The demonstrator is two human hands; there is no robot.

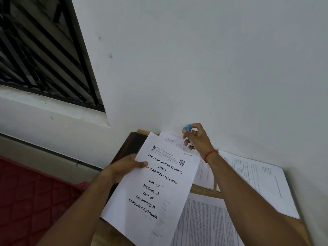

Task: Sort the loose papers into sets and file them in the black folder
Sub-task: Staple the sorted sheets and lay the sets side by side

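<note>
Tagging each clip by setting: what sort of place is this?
Probably a room in a home: a wooden table against a plain white wall, a barred window, and red quilted fabric low beside the table.

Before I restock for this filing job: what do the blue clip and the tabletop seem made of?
The blue clip, pinched in the right hand, looks like coloured metal or plastic with a silvery lever; too small to be sure. The table looks like wood or laminate: brown, matte.

The titled set (pixel 156 183) overlies the folder (pixel 129 146) at the desk's (pixel 200 191) left; loose sheets (pixel 257 180) lie right, against the wall (pixel 213 68).
</note>
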